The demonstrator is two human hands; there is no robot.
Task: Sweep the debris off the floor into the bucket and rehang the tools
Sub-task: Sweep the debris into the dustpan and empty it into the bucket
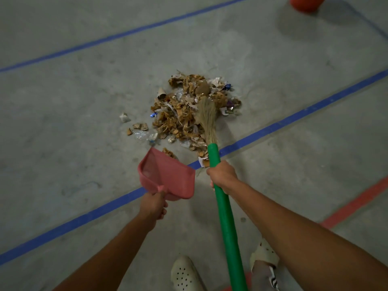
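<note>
Nearest, the left hand grips the handle of a pink dustpan, its mouth tilted toward the debris heaped on the floor. Rightward, the right hand clasps the green broom, bristles resting in the heap. A red bucket stands well apart, top right.

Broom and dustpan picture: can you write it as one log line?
left hand: holds pink plastic dustpan | right hand: grips green-handled straw broom | bristles on debris pile | red bucket far
</note>
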